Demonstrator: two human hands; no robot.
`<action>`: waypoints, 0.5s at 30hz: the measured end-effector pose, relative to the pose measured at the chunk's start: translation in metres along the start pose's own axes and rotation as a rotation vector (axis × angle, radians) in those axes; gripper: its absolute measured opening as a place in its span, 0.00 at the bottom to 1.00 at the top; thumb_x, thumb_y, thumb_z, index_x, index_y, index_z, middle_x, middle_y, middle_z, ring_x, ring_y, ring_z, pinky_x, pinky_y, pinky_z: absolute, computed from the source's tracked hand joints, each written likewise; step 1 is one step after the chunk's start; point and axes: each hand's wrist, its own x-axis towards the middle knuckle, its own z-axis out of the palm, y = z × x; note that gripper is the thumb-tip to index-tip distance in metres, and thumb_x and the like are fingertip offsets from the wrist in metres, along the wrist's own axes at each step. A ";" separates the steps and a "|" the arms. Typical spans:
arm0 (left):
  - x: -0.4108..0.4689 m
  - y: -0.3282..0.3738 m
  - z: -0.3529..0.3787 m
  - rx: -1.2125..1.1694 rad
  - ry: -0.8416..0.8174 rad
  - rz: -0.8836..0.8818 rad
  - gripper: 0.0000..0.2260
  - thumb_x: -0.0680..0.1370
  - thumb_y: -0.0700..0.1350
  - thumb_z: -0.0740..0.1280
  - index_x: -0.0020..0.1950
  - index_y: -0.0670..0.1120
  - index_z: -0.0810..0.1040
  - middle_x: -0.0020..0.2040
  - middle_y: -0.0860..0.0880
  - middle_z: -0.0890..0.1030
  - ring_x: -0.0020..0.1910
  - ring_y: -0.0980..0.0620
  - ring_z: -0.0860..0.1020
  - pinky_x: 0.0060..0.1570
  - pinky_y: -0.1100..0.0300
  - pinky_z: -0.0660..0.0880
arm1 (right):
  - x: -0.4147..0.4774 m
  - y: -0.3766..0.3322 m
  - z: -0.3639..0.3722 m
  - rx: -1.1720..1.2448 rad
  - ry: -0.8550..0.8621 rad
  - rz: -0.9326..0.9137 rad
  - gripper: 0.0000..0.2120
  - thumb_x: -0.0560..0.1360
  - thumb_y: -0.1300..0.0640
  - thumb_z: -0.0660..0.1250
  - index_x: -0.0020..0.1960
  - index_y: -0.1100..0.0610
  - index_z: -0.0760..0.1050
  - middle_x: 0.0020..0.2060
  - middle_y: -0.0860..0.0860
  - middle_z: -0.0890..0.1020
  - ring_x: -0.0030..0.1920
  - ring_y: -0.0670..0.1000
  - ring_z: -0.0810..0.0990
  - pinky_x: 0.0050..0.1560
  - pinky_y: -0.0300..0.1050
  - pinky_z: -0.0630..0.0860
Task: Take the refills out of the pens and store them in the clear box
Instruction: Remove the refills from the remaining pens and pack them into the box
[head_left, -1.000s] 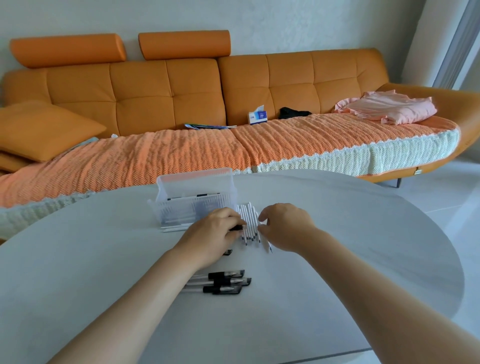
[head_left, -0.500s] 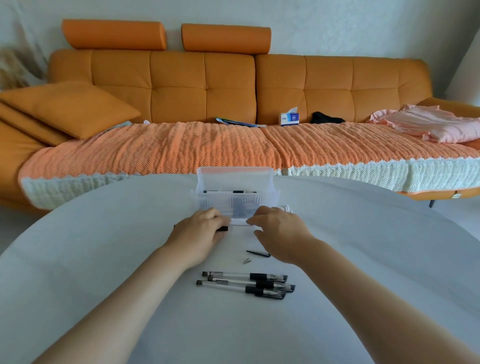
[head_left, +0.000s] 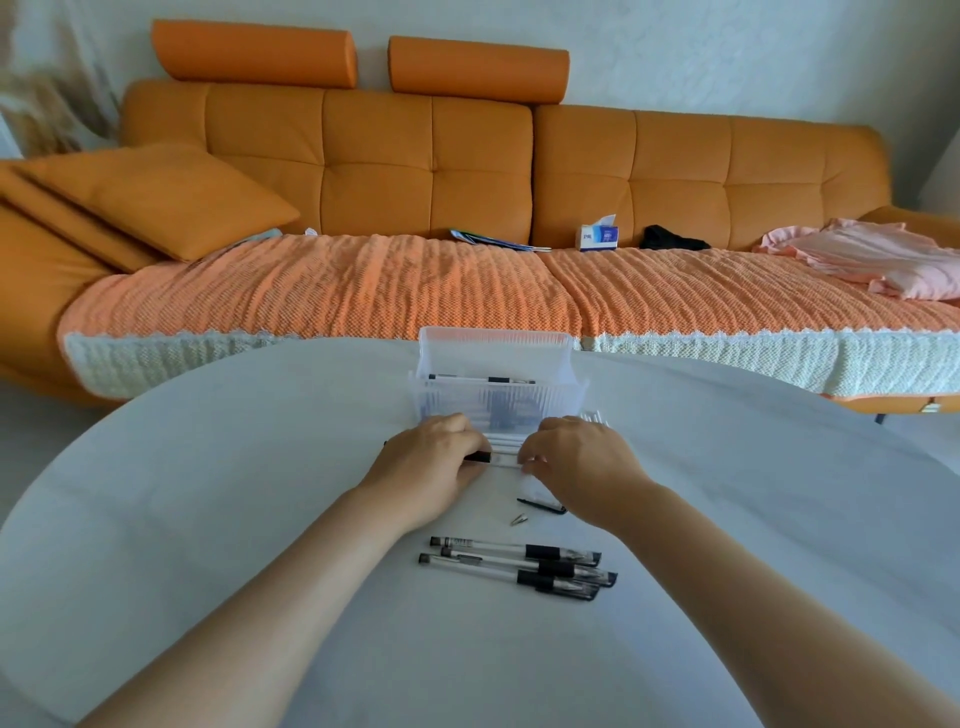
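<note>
My left grip is clamped on the black end of a pen and my right grip pinches its clear barrel. The pen lies across me, 9 to 3 o'clock. The clear box stands at 12 o'clock, just beyond my knuckles (near either grip). I judge the pull runs sideways along that line, over bare surface. Three whole pens lie at 6.

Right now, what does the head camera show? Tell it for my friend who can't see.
The left hand and right hand hold one pen between them over a white table, just before a clear box. Three more pens lie nearer, and an orange sofa stands behind.
</note>
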 end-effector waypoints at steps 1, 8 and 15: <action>-0.001 0.000 -0.002 0.008 0.002 0.003 0.10 0.80 0.52 0.63 0.60 0.54 0.78 0.55 0.58 0.75 0.58 0.55 0.72 0.49 0.54 0.75 | 0.000 0.001 -0.001 0.014 0.001 0.005 0.11 0.81 0.51 0.61 0.56 0.47 0.82 0.51 0.45 0.81 0.52 0.50 0.78 0.50 0.45 0.75; 0.000 0.003 -0.011 0.062 0.067 -0.001 0.07 0.80 0.51 0.63 0.54 0.54 0.80 0.50 0.57 0.79 0.55 0.55 0.74 0.46 0.55 0.75 | -0.010 0.006 -0.014 0.164 0.037 0.040 0.09 0.82 0.53 0.61 0.54 0.50 0.80 0.50 0.45 0.77 0.50 0.49 0.77 0.49 0.46 0.76; 0.000 0.020 -0.009 0.066 0.141 0.110 0.05 0.78 0.51 0.67 0.47 0.51 0.80 0.43 0.56 0.77 0.47 0.55 0.75 0.36 0.54 0.75 | -0.024 0.009 -0.019 0.210 0.053 -0.040 0.14 0.83 0.58 0.58 0.62 0.52 0.79 0.55 0.47 0.79 0.53 0.50 0.78 0.52 0.42 0.75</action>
